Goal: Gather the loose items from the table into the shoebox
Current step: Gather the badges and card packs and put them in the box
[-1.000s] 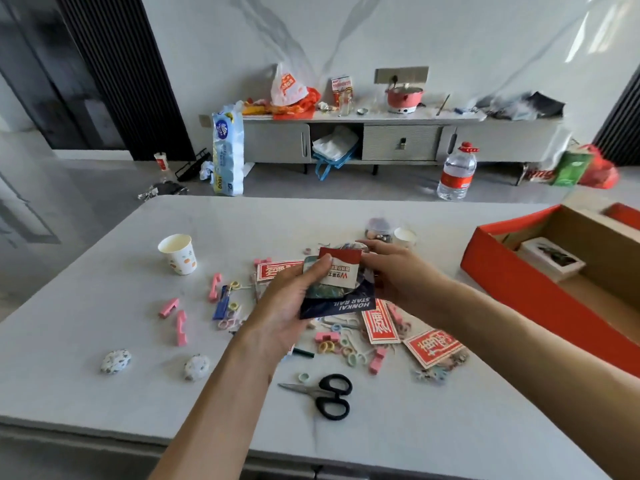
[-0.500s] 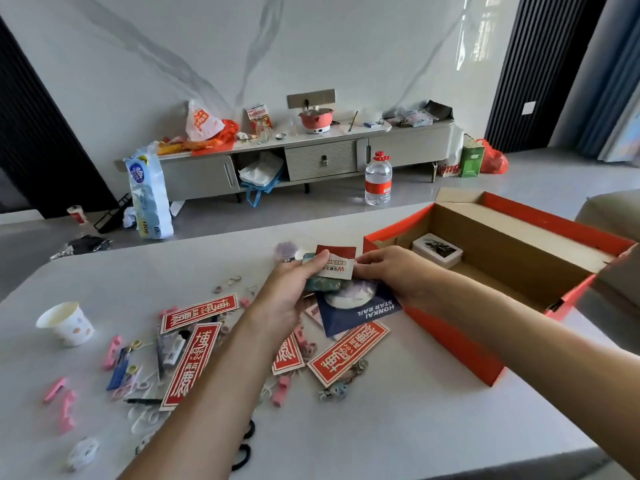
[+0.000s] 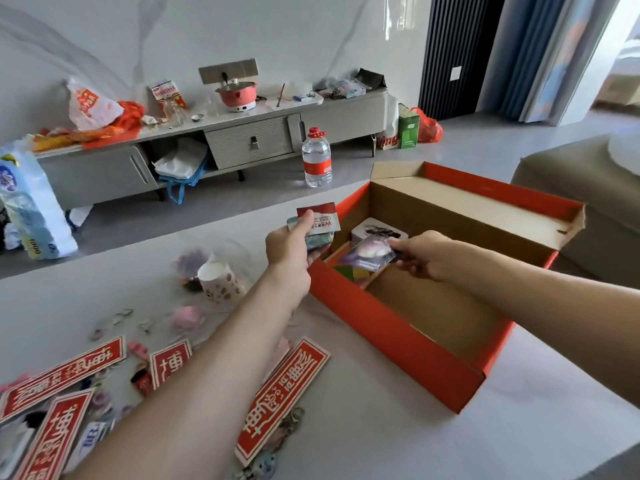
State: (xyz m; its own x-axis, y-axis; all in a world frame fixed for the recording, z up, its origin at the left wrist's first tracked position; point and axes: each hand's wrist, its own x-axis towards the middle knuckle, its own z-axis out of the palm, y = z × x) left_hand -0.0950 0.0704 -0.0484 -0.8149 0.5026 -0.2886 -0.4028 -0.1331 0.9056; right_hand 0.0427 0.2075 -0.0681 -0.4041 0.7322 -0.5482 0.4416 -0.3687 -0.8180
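Red stickers (image 3: 62,375), small clips and a paper cup (image 3: 221,280) lie loose on the table (image 3: 381,438), so most of the gathering is judged outstanding. The left hand (image 3: 289,249), fingers curled, grips a stack of packets (image 3: 318,221) at the box's left corner. The right hand (image 3: 420,254) pinches a dark packet (image 3: 369,256) inside the shoebox (image 3: 391,337), near a white box (image 3: 377,230) already stowed.

Along the back wall runs a low grey cabinet (image 3: 249,142), with a pink electric pot (image 3: 237,93) on top near the middle and a white-and-orange plastic bag (image 3: 88,105) towards its left end. On the floor in front, a water bottle (image 3: 316,159) stands upright. A green paper bag (image 3: 408,126) sits by the cabinet's right end, a red bag (image 3: 429,128) just beside it. There's a grey sofa (image 3: 561,188) far right.
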